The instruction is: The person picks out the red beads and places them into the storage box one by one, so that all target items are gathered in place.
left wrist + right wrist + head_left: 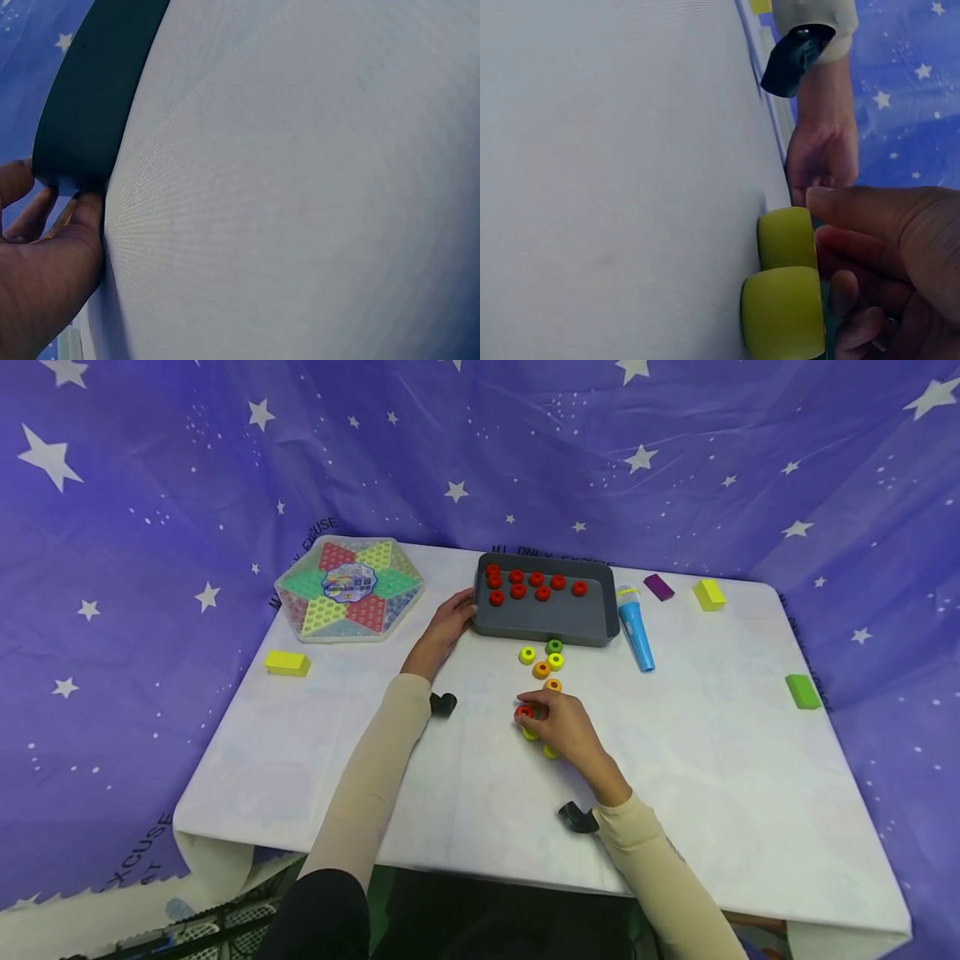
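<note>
My left hand (447, 625) holds the left edge of a dark grey tray (542, 630), thumb and fingers about its corner in the left wrist view. Several red ring-shaped beads (558, 582) lie in the tray, mostly toward its left side. Nearer the table's front, my right hand (564, 723) pinches a red bead (524, 713) between thumb and fingers. Yellow beads (784, 313) sit close under that hand, partly hidden by it in the head view. Between hand and tray lie a green bead (554, 647), orange beads (542, 670) and more yellow beads (527, 655).
A blue toy microphone (637, 631) lies right of the tray. At the back left is a hexagonal board-game box (349, 589). Blocks stand about the white table (720, 760): yellow (287, 663) at left, purple (658, 587), yellow (708, 595) and green (803, 692) at right.
</note>
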Demonstrator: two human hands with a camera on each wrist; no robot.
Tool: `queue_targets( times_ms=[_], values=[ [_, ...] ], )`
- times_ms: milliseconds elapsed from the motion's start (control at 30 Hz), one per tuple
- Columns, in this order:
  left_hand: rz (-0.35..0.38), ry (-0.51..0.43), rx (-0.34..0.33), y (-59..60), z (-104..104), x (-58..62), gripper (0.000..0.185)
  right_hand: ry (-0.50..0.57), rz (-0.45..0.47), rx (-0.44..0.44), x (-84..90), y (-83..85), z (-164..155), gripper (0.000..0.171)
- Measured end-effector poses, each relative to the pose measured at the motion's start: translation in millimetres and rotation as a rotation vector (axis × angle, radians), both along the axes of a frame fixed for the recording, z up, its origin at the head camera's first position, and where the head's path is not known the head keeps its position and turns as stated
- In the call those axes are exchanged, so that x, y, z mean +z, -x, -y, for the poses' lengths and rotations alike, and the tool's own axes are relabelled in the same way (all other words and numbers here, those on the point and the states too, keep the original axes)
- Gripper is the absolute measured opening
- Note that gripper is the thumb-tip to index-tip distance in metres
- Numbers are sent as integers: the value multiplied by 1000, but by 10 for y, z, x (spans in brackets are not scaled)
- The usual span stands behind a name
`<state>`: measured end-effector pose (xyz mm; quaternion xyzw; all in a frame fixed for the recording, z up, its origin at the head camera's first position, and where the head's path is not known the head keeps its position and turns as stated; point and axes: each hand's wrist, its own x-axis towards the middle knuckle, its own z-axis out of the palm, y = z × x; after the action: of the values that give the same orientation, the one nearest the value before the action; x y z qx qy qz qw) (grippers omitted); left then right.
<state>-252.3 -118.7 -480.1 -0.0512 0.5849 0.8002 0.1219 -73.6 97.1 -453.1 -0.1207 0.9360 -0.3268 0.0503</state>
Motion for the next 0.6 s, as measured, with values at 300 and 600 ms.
queue_targets(
  times_ms=[300, 600],
  values=[
    [4, 24, -5, 20, 10, -11, 47, -67, -10, -43, 10, -67, 31, 34],
    [-12, 28, -18, 17, 20, -20, 47, -134, -15, -68, 16, -94, 69, 35]
  ],
)
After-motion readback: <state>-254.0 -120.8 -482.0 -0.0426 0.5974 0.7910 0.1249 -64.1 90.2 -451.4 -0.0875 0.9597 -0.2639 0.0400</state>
